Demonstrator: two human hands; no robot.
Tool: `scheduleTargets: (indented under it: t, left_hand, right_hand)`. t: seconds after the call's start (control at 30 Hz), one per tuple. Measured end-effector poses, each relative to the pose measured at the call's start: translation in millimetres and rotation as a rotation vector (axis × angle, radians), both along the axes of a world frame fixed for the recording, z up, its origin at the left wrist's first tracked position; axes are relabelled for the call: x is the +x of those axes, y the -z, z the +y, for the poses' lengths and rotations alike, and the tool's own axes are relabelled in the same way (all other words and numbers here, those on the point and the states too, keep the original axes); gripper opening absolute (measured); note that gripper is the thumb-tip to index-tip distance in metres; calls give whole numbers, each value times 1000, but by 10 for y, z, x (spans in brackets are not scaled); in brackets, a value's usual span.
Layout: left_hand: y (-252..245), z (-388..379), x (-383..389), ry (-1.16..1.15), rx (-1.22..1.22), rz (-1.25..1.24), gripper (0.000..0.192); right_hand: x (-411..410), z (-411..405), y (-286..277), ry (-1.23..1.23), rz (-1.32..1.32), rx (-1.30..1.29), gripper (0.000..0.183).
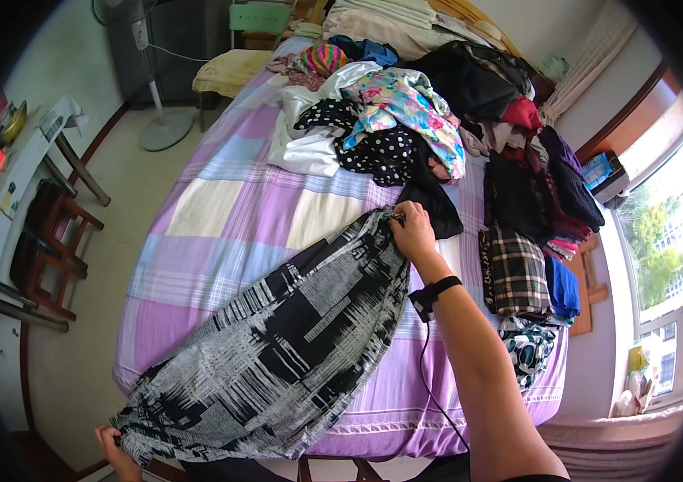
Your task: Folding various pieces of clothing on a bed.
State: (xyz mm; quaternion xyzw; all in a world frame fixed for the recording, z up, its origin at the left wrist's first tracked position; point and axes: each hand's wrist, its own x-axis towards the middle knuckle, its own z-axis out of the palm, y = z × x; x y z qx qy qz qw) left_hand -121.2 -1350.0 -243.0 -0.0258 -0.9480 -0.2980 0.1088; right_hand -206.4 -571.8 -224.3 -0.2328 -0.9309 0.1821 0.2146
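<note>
A black-and-grey patterned garment [281,337] stretches diagonally across the near part of the bed. Its far, gathered end is pinched in my right hand [415,232], which wears a black wrist strap with a small device and a cable. At the lower left, my left hand [117,449] grips the opposite end; part of that hand is cut off by the frame's bottom. Just beyond my right hand lies a black piece of cloth [438,208]. It adjoins a loose heap with a floral garment [402,102], a black polka-dot garment [380,153] and a white garment [305,150].
The bed wears a plaid bedsheet [209,205]. Along its right side are stacked folded clothes, including a plaid garment [519,271]. Dark clothing [468,78] is heaped at the far right. A pedestal fan [164,129], a chair [233,72] and wooden stools [55,241] stand left.
</note>
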Motion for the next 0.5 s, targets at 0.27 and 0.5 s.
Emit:
scheduleTargets:
  t: [0.27, 0.5]
  left_hand:
    - [460, -287, 79, -72, 95, 39, 26]
    - [351, -114, 107, -18, 250, -123, 33]
  right_hand:
    - [-82, 298, -8, -30, -147, 302, 32]
    - [22, 232, 50, -194, 17, 235, 25]
